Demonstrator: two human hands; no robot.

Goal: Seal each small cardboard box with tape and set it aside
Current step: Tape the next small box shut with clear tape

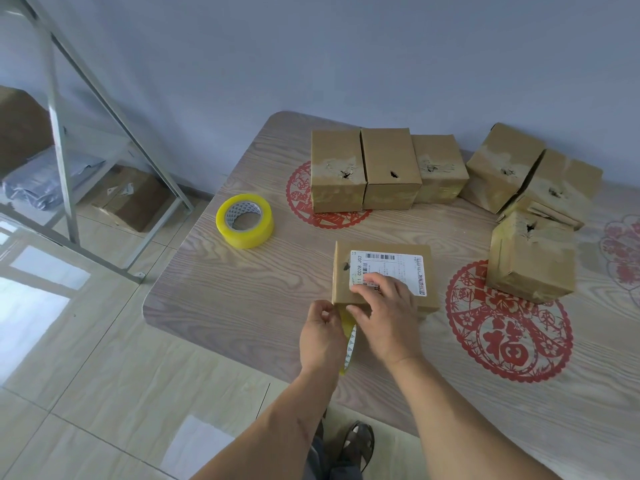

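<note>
Pressing my right hand [388, 317] flat, unclenched, on the labelled cardboard box [382, 275]. Beside it, my left hand [320, 336] pinches the glossy yellow tape roll [349, 344].

Left hand [322, 336] pinched shut; right hand [384, 317] pressing down, fingers [363, 282] spread.

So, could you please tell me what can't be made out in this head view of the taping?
- Tape roll in the left hand: mostly hidden behind both hands; only a sliver shows.
- Labelled box: its near face is covered by the right hand, so the seal is unclear.
- Shipping label: print too small to read.
- Rightmost red paper-cut: cut off by the frame edge.
</note>
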